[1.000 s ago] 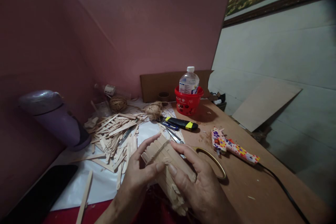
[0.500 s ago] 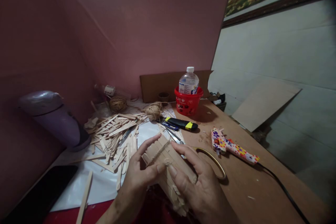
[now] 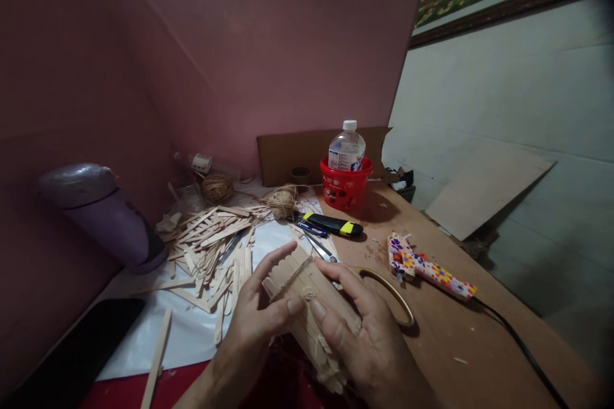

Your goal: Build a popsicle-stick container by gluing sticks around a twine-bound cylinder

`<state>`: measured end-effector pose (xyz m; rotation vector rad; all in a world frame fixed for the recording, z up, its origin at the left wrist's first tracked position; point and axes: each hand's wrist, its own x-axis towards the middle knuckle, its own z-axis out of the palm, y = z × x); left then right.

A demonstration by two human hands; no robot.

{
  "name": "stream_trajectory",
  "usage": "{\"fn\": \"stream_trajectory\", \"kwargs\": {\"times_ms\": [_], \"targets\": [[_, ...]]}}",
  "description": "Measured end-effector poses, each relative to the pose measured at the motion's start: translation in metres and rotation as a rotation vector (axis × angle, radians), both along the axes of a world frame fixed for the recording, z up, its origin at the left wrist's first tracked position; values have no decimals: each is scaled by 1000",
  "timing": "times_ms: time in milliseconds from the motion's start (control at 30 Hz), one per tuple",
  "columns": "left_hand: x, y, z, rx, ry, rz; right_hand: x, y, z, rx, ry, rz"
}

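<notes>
Between both hands is a small craft-stick box (image 3: 296,279), made of pale rounded sticks laid side by side, with a twine band across it and a small twine coil near its middle. My left hand (image 3: 261,307) is closed around its left side, thumb pressed on the face. My right hand (image 3: 357,326) grips the right side, its thumb close to the coil. The palms hide part of the box, which is tilted. Just beyond it lie scissors (image 3: 391,287) with a gold handle, partly covered by my right hand.
Loose craft sticks (image 3: 211,249) are heaped at left on white paper. Behind lie a twine ball (image 3: 283,201) and a utility knife (image 3: 330,225). A red tub (image 3: 346,188) holds a plastic bottle (image 3: 348,146). A flowered, corded glue gun (image 3: 426,268) lies right; a purple tumbler (image 3: 108,223) stands left.
The view has shifted very slightly. Both hands keep the same hold on the craft-stick box, and nothing else has visibly moved.
</notes>
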<state>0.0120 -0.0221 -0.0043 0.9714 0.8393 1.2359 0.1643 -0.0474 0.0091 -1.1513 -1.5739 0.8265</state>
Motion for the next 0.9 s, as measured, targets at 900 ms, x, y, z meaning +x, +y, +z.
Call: {"fn": "stream_trajectory", "kwargs": {"times_ms": [900], "targets": [[6, -4, 5, -78, -26, 39, 1, 3, -2, -68, 49, 31]]}}
